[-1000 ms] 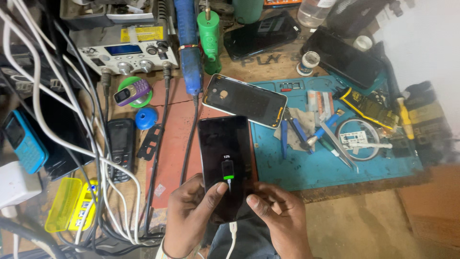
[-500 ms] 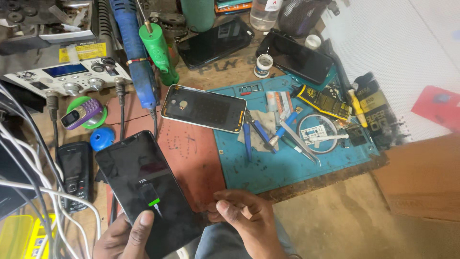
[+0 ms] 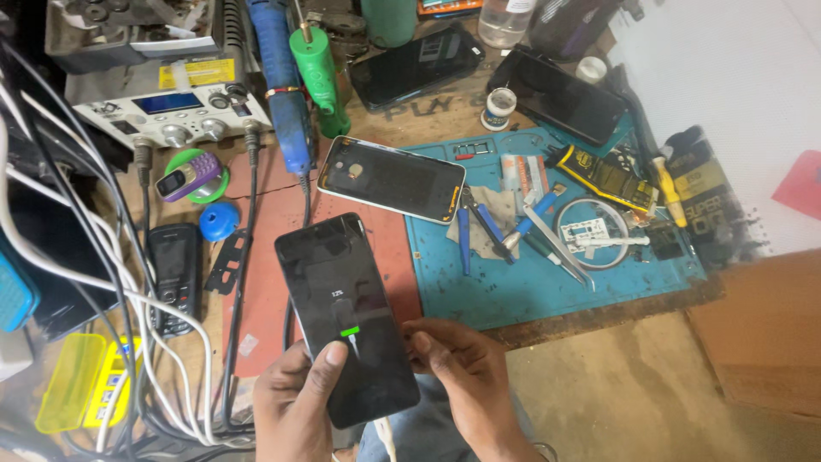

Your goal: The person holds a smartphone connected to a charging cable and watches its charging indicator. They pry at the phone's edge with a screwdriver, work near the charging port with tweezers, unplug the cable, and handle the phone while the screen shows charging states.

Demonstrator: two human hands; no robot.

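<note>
A black smartphone [image 3: 342, 299] with a dark screen and a small green charging symbol lies tilted over the red mat [image 3: 274, 214]. My left hand [image 3: 295, 402] grips its lower left edge, thumb resting on the screen. My right hand [image 3: 462, 376] touches the phone's lower right edge with its fingertips. A white cable [image 3: 385, 436] runs from the phone's bottom end down between my hands.
A second phone [image 3: 392, 178] lies face down at the edge of a blue mat [image 3: 530, 291] with tweezers, screwdrivers and small parts. Behind are a soldering station [image 3: 162, 111], blue and green tools, more phones. White and black cables crowd the left. A cardboard box [image 3: 761, 342] stands right.
The view shifted and the phone now sits more centred and upright in frame. My right hand moved in from beside the phone to touch its lower right edge.
</note>
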